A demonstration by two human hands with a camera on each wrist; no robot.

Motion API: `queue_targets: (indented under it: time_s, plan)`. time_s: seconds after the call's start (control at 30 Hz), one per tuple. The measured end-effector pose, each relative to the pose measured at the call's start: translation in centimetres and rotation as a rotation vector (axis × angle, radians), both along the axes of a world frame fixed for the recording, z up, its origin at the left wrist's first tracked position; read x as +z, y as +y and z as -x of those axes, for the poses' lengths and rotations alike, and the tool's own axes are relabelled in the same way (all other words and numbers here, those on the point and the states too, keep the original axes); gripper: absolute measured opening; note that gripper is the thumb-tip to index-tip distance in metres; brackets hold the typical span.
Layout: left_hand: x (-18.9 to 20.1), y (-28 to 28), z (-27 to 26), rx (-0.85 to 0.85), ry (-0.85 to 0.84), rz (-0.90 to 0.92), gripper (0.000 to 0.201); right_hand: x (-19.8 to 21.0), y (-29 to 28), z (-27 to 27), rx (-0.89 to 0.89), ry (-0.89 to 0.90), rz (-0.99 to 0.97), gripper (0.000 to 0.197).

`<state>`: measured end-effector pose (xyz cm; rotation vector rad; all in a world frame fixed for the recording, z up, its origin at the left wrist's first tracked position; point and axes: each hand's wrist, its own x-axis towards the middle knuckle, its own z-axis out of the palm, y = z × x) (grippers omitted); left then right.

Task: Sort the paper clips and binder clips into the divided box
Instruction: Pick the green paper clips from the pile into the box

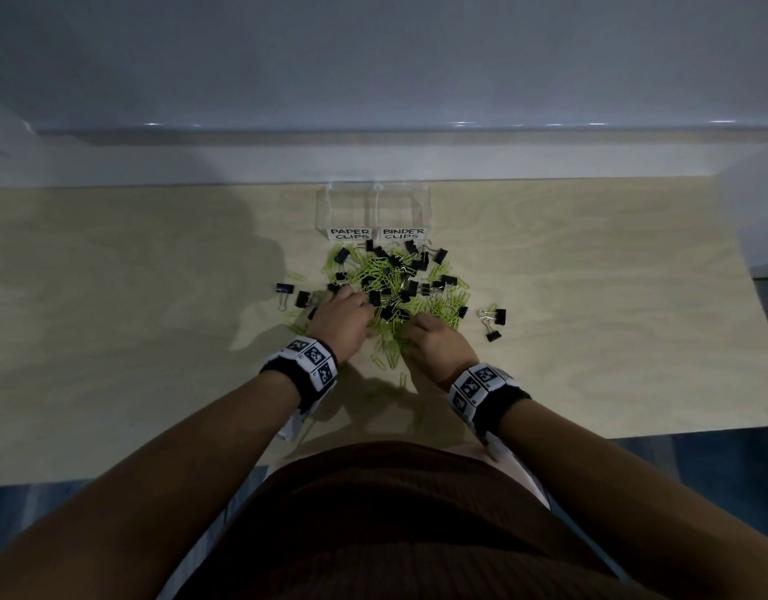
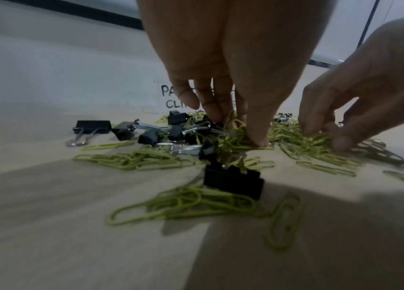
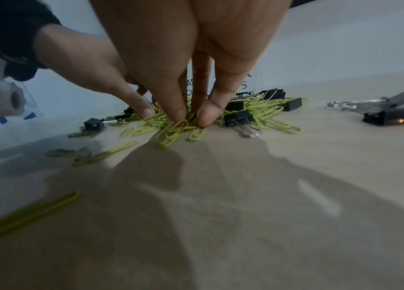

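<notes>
A heap of green paper clips mixed with black binder clips lies in front of a clear divided box. Its left half is labelled PAPER CLIPS and its right half BINDER CLIPS; both look empty. My left hand digs into the heap's near left side, and its thumb and fingers pinch a clump of green paper clips. My right hand is at the near right side, where thumb and fingers pinch green paper clips against the table.
Stray binder clips lie left of the heap and to its right. One binder clip sits just below my left palm. Loose paper clips trail toward me. The wooden table ends at a wall ledge behind the box.
</notes>
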<state>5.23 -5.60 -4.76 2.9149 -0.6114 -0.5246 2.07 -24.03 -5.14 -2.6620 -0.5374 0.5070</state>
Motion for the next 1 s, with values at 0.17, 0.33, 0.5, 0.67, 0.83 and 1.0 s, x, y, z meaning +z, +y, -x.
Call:
queue_targets:
  time_s: [0.17, 0.33, 0.5, 0.67, 0.83, 1.0]
  plan:
    - [0.2, 0.5, -0.2, -0.021, 0.034, 0.064, 0.019, 0.3, -0.4, -0.6, 0.058, -0.004, 0.019, 0.01]
    - [1.0, 1.4, -0.2, 0.245, 0.132, 0.426, 0.012, 1.2, -1.4, -1.3, -0.22, 0.171, -0.226, 0.009]
    - [3.0, 2.6, -2.2, 0.437, 0.19, 0.683, 0.011, 2.5, -1.8, -1.7, -0.277, 0.253, -0.286, 0.015]
    - [4.9, 2.9, -8.5, 0.568, 0.01, 0.724, 0.01, 2.9, 0.3, -0.8, 0.099, 0.134, -0.039, 0.008]
    - [5.4, 2.1, -14.0, 0.572, -0.04, 0.681, 0.008, 2.5, 1.9, -0.4, 0.045, 0.163, 0.156, 0.034]
    - [5.0, 1.7, -14.1, 0.406, -0.021, 0.507, 0.015, 1.4, 1.9, -0.7, 0.008, 0.129, 0.101, 0.022]
